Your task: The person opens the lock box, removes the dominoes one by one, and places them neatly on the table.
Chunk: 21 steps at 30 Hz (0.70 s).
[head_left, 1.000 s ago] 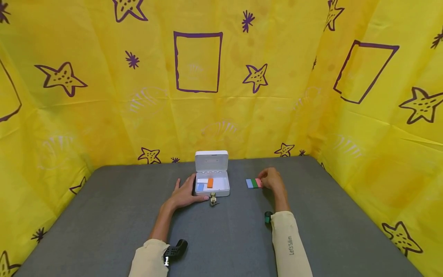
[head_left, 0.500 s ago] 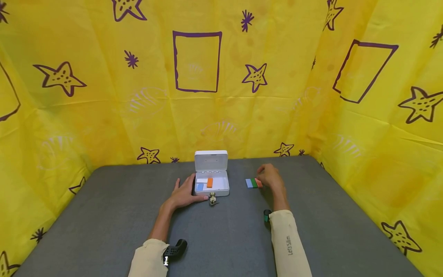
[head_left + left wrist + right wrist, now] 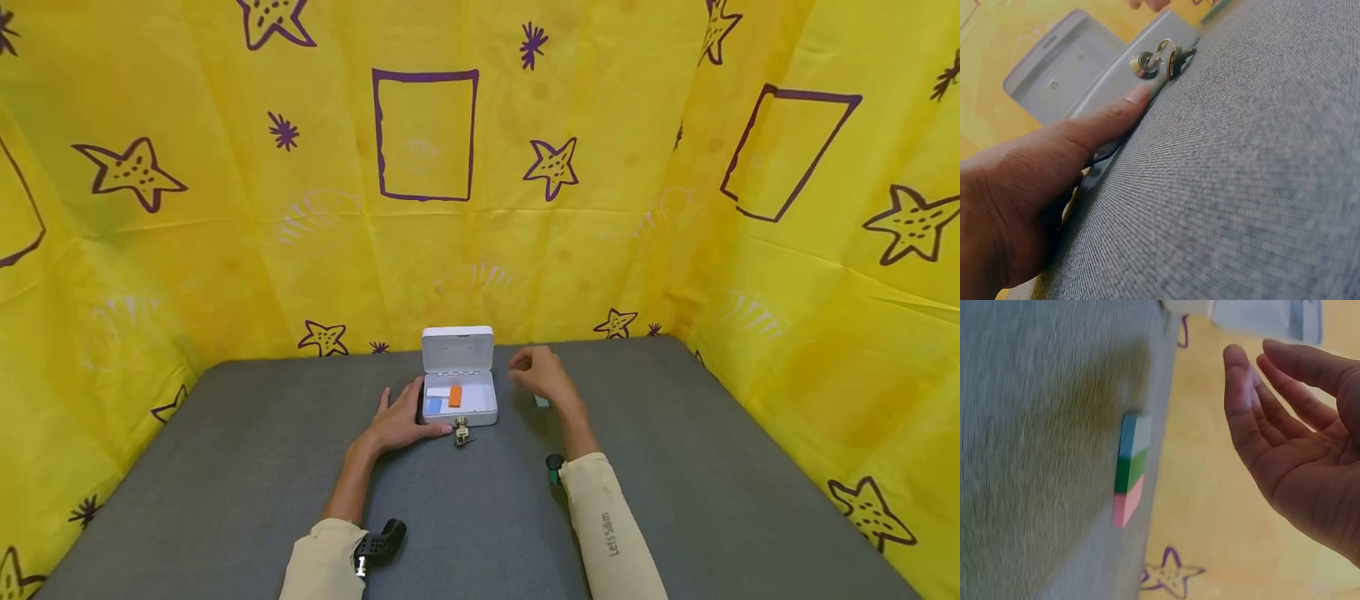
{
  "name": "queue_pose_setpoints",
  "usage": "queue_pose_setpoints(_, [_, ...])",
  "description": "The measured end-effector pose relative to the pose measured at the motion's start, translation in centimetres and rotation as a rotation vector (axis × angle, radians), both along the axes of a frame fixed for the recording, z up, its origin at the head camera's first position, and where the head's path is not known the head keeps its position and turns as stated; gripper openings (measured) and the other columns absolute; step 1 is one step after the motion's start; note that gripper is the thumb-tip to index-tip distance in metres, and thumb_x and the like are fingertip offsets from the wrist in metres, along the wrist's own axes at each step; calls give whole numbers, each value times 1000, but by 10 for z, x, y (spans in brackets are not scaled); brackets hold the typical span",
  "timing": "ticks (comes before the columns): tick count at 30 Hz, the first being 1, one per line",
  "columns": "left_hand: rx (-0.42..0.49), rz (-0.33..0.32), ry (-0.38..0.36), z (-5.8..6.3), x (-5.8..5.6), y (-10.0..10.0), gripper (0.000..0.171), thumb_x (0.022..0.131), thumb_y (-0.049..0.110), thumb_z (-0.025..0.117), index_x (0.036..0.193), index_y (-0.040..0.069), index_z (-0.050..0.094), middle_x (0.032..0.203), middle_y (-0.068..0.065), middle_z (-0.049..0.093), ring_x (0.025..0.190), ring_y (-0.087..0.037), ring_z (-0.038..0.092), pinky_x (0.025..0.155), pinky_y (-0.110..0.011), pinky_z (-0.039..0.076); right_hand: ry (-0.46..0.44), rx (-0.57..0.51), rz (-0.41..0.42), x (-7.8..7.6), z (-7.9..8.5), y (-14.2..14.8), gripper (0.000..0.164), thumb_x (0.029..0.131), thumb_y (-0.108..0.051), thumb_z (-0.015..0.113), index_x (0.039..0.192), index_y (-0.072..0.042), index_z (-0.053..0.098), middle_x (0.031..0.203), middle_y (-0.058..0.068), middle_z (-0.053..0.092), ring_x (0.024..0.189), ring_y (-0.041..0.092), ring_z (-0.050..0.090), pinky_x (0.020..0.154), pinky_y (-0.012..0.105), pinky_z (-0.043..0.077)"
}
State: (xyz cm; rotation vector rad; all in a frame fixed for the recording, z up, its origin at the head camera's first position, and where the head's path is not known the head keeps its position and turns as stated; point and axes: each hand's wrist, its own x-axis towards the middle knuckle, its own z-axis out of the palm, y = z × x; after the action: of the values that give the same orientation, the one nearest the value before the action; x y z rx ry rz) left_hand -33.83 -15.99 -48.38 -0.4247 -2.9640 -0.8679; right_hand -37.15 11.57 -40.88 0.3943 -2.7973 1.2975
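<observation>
A white metal cash box [image 3: 483, 419] stands with its lid raised. Keys [image 3: 462, 432] hang from its front lock. Inside lie an orange block [image 3: 455, 397], a light blue block [image 3: 434, 406] and a whitish piece. My left hand [image 3: 395, 423] rests on the box's near left corner, thumb [image 3: 1116, 119] straight along the front and fingers by the left side. My right hand [image 3: 542, 375] is raised to the right of the box. In the right wrist view its fingers are loosely bent, with nothing seen between them. Blue [image 3: 1129, 437], green [image 3: 1129, 472] and pink [image 3: 1127, 503] blocks sit in a row, mostly hidden in the head view.
The table has a grey cloth top [image 3: 480, 517]. Yellow cloth walls [image 3: 420, 275] with drawn stars rise at the back and sides. Black wrist devices [image 3: 382, 542] sit on both forearms. The raised lid [image 3: 457, 350] stands along the back of the box.
My right hand has left the pink block and moved left toward the box, coming over the block row. The left hand and the box have stayed in place.
</observation>
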Motion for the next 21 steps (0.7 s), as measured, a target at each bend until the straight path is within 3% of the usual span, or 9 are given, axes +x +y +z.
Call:
queue_pose_setpoints(4, [7, -1, 3, 1, 0, -1, 109, 68, 68, 63, 146, 10, 14, 148, -12, 26, 136, -27, 23, 107, -57, -5, 33, -44, 37, 1, 1, -18, 14, 80, -8, 68, 92, -1, 68, 80, 7, 65, 66, 19, 62, 62, 30, 52])
queue_pose_setpoints(9, [5, -4, 5, 1, 0, -1, 108, 69, 67, 63, 146, 9, 15, 147, -13, 28, 135, -27, 25, 106, -58, -5, 10, -79, 121, 7, -1, -45, 11, 81, -12, 69, 89, -3, 68, 78, 6, 67, 70, 23, 65, 60, 29, 52])
queue_pose_setpoints(15, [10, -3, 12, 1, 1, -2, 107, 69, 66, 64, 146, 9, 15, 146, -12, 29, 134, -26, 26, 107, -57, -5, 58, 142, 168, 13, -7, -72, 12, 84, -14, 66, 92, -6, 70, 84, 1, 66, 76, 14, 59, 69, 29, 50])
queue_pose_setpoints(21, [15, -16, 31, 0, 1, -1, 104, 71, 62, 65, 145, 8, 16, 146, -13, 30, 134, -27, 26, 106, -59, -3, 162, 286, 326, 15, -19, -79, 17, 86, -3, 58, 100, 0, 67, 91, 9, 66, 81, 20, 58, 73, 32, 48])
